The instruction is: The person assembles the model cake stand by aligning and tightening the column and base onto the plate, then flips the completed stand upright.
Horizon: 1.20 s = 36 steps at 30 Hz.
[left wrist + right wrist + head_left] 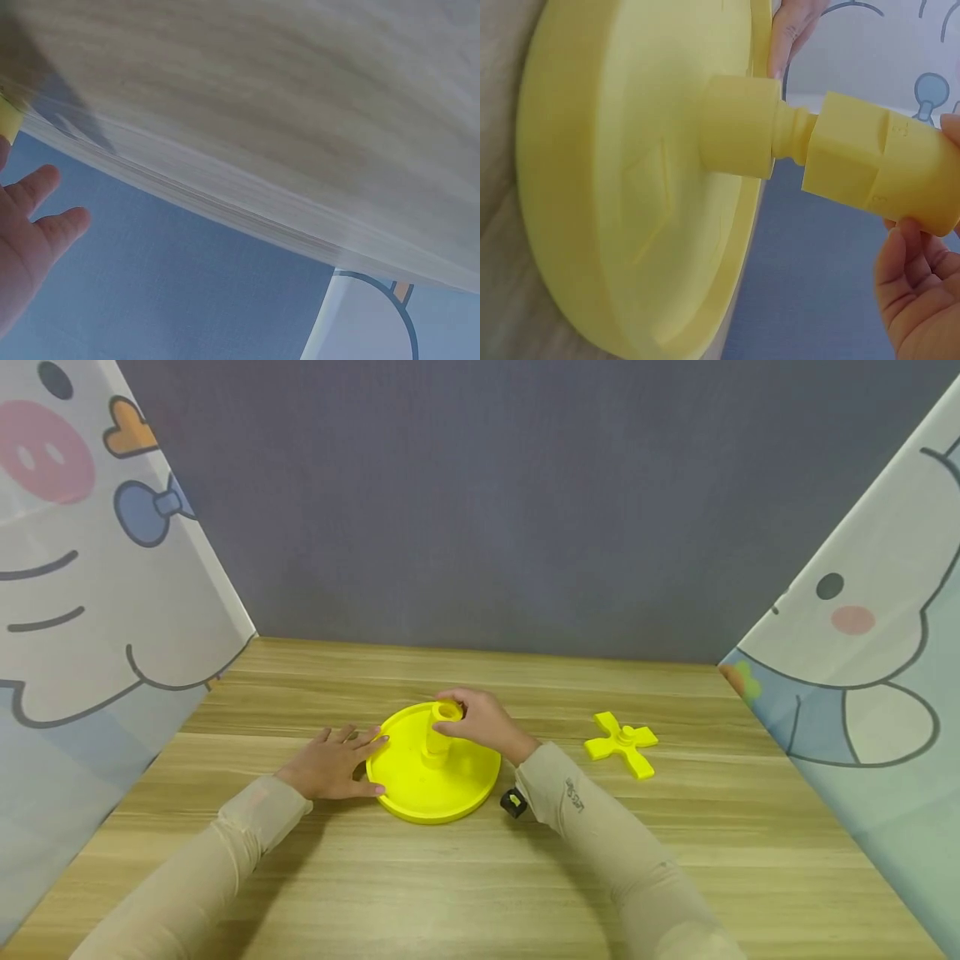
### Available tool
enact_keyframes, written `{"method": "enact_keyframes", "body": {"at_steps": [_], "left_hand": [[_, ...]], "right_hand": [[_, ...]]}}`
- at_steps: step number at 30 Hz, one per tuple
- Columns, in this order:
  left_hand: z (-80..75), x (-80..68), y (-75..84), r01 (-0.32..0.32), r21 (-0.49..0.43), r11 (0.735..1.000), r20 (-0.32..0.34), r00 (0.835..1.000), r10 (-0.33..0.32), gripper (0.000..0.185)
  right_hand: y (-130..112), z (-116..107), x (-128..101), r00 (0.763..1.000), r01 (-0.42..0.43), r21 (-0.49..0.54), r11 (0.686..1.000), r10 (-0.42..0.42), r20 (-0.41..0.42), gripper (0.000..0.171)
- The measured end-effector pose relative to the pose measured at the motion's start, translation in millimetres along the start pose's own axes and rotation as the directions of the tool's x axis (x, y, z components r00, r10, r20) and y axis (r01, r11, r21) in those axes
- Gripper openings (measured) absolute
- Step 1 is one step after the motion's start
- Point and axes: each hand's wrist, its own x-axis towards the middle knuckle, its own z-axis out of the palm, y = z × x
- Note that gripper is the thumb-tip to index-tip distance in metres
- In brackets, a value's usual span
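Landmark: the yellow round base [420, 785], which lies flat near the middle of the table [480, 885]. A yellow sleeve [444, 727] stands on the base's centre post, at the disc's middle.

Right hand [483, 720] – grip closed round the sleeve's top, fingers and thumb curled on it. Left hand [330, 764] lies flat w/ straight fingers, tips touching the base's left rim; it holds nothing, just steadies.

To do this step well, I'd say: keep the sleeve in line w/ the post, left hand pressing the rim so the base doesn't slide or spin, and turn/press gently – not forced if it binds.

A yellow cross piece [621, 743] lies well right of the base, untouched.

Views: head view gives the whole layout, both hands, the cross piece. Right wrist view alone shows the joint – sleeve [877, 169] w/ flat faces, a narrow neck between it and the post's collar [739, 124] on the base [630, 187]. Left wrist view shows mostly blurred table & a few fingers [45, 217].
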Motion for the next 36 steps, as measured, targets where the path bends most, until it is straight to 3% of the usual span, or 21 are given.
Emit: {"method": "enact_keyframes", "body": {"at_steps": [9, 15, 22, 28, 36], "left_hand": [[-0.3, -0.2, 1.3, 0.003, -0.003, 1.0, 0.01, 1.0, -0.003, 0.086], [0.3, 1.0, -0.6, -0.005, -0.006, 1.0, 0.003, 1.0, 0.005, 0.086], [0.1, 1.3, -1.6, -0.006, -0.009, 1.0, 0.002, 1.0, 0.006, 0.086], [1.5, 2.0, -2.5, -0.005, -0.01, 1.0, 0.001, 1.0, 0.005, 0.087], [2.1, 0.8, -2.0, -0.009, -0.025, 1.0, 0.003, 1.0, 0.009, 0.088]], "right_hand": [[-6, 6, 7, 0.997, 0.044, -0.129, 0.991, -0.035, 0.072, 0.044], [-10, 9, 9, 0.998, 0.031, -0.137, 0.99, -0.023, 0.064, 0.044], [-9, 12, 11, 0.998, 0.036, -0.233, 0.972, -0.025, 0.053, 0.045], [-3, 6, 12, 0.994, 0.05, -0.082, 0.995, -0.041, 0.104, 0.043], [9, 4, 14, 0.984, -0.051, 0.133, 0.99, 0.027, 0.175, 0.055]]}}
